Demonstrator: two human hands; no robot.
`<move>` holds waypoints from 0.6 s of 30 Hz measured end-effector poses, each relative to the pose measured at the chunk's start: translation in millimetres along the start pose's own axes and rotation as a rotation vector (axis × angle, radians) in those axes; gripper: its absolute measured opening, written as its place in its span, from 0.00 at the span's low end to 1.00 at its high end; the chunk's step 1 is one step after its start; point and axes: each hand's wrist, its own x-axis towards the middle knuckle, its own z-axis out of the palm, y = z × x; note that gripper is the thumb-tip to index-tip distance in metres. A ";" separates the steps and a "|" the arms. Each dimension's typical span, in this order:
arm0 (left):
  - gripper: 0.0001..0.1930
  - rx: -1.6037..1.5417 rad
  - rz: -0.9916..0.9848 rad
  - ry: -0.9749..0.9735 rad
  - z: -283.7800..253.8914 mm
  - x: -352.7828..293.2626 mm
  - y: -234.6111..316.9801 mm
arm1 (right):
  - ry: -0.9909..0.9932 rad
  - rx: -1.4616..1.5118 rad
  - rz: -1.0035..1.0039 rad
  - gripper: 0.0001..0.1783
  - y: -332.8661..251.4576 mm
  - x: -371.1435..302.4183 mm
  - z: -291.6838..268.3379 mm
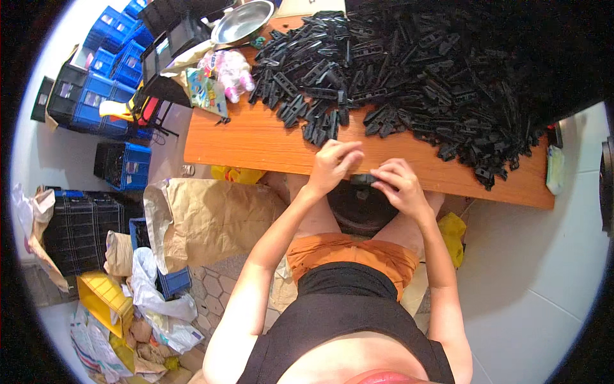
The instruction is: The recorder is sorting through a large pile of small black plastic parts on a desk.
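Observation:
My right hand (401, 185) is closed on a small black plastic part (363, 180), held by its end just off the table's near edge. My left hand (336, 165) is a little to the left and higher, over the table edge, fingers bent and apart with nothing visible between them. Its knuckles are close to the near end of a heap of black plastic parts (313, 70); I cannot tell if they touch. A second, larger heap of similar long black pieces (441, 89) spreads to the right. Below the held part, a round black tub (361, 208) sits between my knees.
The wooden table (256, 144) also bears a metal bowl (243, 22) and a pink-and-white plush toy (233, 72) at its far left. On the floor at left are a brown paper sheet (204, 221), blue crates (131, 165) and a yellow bin (105, 299).

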 end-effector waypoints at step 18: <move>0.11 0.341 0.015 0.283 15.3 4.3 4.1 | 0.391 -0.282 0.154 0.14 31.8 20.1 -5.8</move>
